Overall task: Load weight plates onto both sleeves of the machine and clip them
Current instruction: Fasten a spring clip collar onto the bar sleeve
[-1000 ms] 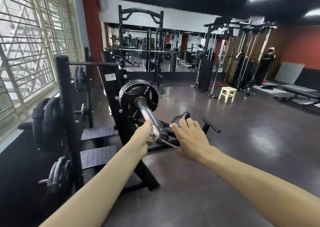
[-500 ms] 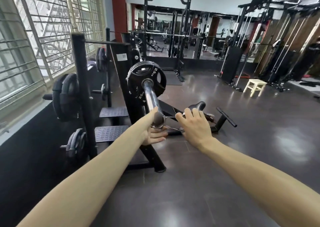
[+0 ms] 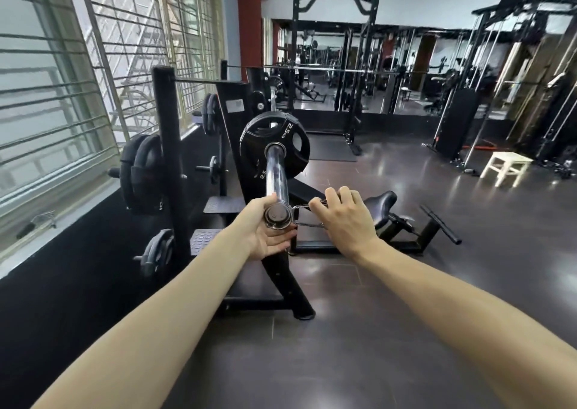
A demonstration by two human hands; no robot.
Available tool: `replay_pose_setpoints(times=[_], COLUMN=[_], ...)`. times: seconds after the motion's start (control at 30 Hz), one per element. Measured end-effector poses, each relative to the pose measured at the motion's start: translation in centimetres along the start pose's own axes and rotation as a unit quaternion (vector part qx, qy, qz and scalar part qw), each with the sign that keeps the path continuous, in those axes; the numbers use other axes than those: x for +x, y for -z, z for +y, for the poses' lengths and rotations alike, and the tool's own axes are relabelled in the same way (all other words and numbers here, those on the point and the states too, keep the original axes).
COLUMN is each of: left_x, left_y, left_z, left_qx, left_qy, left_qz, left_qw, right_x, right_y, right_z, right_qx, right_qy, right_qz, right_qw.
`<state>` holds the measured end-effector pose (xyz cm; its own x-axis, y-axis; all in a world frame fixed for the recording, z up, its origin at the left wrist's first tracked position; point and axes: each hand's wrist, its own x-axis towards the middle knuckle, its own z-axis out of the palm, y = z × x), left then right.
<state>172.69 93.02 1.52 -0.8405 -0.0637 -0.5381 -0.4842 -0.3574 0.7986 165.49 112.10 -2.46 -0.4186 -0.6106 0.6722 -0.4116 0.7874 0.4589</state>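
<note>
A black 2.5 kg weight plate [image 3: 274,144] sits far up the chrome sleeve [image 3: 276,177] of the black machine [image 3: 237,134]. At the sleeve's near tip is a metal spring clip [image 3: 299,216], its coil around the end and its wire handles sticking out to the right. My right hand [image 3: 342,218] grips those handles with curled fingers. My left hand [image 3: 265,232] cups the sleeve's end from the left and below, thumb against the chrome.
A rack post [image 3: 170,158] to the left carries several black plates [image 3: 140,174]. Barred windows run along the left wall. A black seat and footbar [image 3: 406,218] lie right of the sleeve, a small white stool [image 3: 505,168] farther right, cable machines behind.
The view has drawn closer and tilted down on the sleeve. My left hand has shifted from the clip's coil to under the sleeve's tip; my right hand keeps hold of the clip handles.
</note>
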Motion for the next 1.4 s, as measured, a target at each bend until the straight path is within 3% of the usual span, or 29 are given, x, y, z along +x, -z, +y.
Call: replay_pose_setpoints(times=[0.47, 0.67, 0.77, 0.97, 1.1, 1.17, 1.23, 1.27, 1.33, 1.4], left_x=[0.9, 2.0, 2.8, 6.0, 7.7, 8.3, 8.3, 8.3, 8.2, 8.1], left_y=[-0.6, -0.1, 0.1, 0.0, 1.0, 1.4, 1.4, 1.4, 1.4, 1.3], left_z=[-0.8, 0.0, 1.3, 4.2, 5.1, 5.1, 5.1, 5.0, 5.2, 5.1], left_qx=[0.031, -0.003, 0.024, -0.024, -0.002, 0.006, 0.005, 0.006, 0.011, 0.010], left_qy=[-0.065, -0.063, -0.045, -0.045, -0.019, -0.011, -0.006, -0.006, -0.005, -0.006], left_qz=[0.035, -0.001, -0.024, -0.042, -0.068, -0.093, -0.097, -0.096, -0.087, -0.080], left_qw=[0.997, 0.998, 0.998, 0.998, 0.998, 0.996, 0.995, 0.995, 0.996, 0.997], right_x=[-0.4, 1.7, 1.9, 3.5, 3.5, 3.6, 4.6, 5.5, 7.6, 9.1], right_y=[-2.9, -2.3, -3.3, -6.6, -7.8, -6.5, -4.1, -3.1, -2.5, -2.9], right_z=[-0.3, 1.0, 0.6, 0.3, 1.0, 1.9, 2.9, 3.3, 3.6, 3.9], right_qx=[0.058, -0.014, 0.005, 0.010, 0.030, 0.098, 0.247, 0.338, 0.459, 0.502], right_qy=[-0.025, 0.026, 0.000, -0.048, -0.012, -0.010, -0.074, -0.154, -0.361, -0.508], right_qz=[0.009, 0.059, 0.048, 0.019, -0.047, -0.088, -0.166, -0.201, -0.218, -0.262], right_qw=[0.998, 0.998, 0.999, 0.999, 0.998, 0.991, 0.952, 0.906, 0.782, 0.649])
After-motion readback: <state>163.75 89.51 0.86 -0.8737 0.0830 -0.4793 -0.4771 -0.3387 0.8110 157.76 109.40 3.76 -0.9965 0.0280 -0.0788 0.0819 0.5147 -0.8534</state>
